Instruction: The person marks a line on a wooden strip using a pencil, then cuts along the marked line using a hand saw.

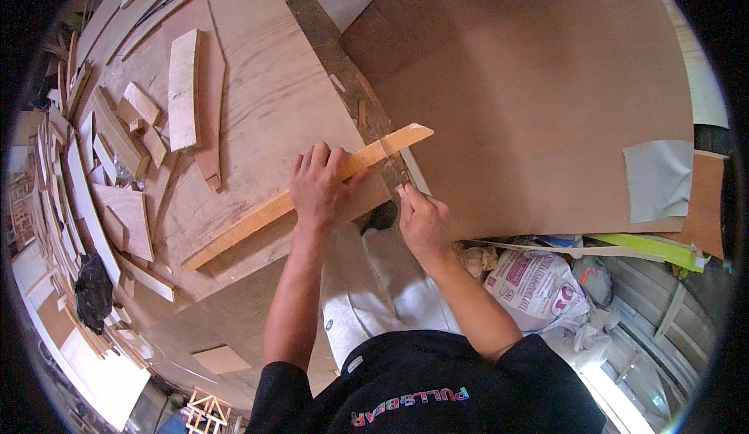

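Note:
A long, narrow wooden strip lies slantwise along the near right corner of the plywood tabletop. Its pointed, angled end sticks out past the table's edge. My left hand presses down on the strip, fingers over its far side, holding it to the table. Close to the overhanging end, a thin dark line crosses the strip. Just below that line is my right hand, closed, with thumb and fingers pinched together. Whatever it grips is hidden or too thin to make out.
Offcuts, including a pale curved board, are strewn over the table's left side. A large brown sheet spreads at the right, with a grey cloth on its edge. Below it sits a white printed sack. A black bag hangs left.

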The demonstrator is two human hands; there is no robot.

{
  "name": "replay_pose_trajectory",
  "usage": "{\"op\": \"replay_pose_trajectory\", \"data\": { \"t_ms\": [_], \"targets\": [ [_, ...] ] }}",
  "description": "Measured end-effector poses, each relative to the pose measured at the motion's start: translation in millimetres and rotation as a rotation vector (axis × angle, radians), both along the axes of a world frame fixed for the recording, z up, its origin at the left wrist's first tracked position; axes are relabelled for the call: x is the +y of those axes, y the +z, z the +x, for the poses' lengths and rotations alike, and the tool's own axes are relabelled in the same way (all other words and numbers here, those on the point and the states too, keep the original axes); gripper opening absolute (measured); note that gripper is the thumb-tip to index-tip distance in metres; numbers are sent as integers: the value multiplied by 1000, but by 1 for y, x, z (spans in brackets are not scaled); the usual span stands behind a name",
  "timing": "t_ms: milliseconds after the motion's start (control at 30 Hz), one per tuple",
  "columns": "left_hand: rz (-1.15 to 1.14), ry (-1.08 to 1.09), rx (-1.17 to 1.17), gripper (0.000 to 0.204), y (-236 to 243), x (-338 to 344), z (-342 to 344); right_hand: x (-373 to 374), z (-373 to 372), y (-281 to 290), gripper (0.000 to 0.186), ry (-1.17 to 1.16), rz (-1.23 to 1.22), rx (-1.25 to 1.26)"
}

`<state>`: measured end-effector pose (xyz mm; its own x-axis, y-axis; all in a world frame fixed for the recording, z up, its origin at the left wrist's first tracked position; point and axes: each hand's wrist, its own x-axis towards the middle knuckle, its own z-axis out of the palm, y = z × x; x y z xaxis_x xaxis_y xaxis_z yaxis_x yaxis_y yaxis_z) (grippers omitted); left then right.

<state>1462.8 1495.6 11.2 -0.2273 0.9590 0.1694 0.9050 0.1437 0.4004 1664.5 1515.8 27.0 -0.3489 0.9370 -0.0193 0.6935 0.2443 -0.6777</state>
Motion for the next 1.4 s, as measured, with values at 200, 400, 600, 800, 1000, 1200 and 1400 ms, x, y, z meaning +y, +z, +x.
{"op": "replay_pose_trajectory", "data": {
  "t_ms": [200,400,600,800,1000,1200,1400],
  "targets": [
    [-41,-10,-28,42,4,2,0,25,-13,8,16,55,-19,-20],
    [-19,16,-12,45,0,-1,1,-10,10,-1,16,23,-10,44],
    [-47,28,-45,47,-1,2,1,6,12,0,18,42,-67,-17],
    [-23,58,-48,48,2,3,1,10,7,12,22,79,-86,-7],
    [-3,133,-166,43,12,10,0,12,11,31,19,129,-193,-58],
    [55,502,95,50,-7,36,7,22,5,35,24,221,-213,-212],
    [-57,554,100,66,-9,42,5,46,-10,58,22,336,-135,-326]
  ]
}}
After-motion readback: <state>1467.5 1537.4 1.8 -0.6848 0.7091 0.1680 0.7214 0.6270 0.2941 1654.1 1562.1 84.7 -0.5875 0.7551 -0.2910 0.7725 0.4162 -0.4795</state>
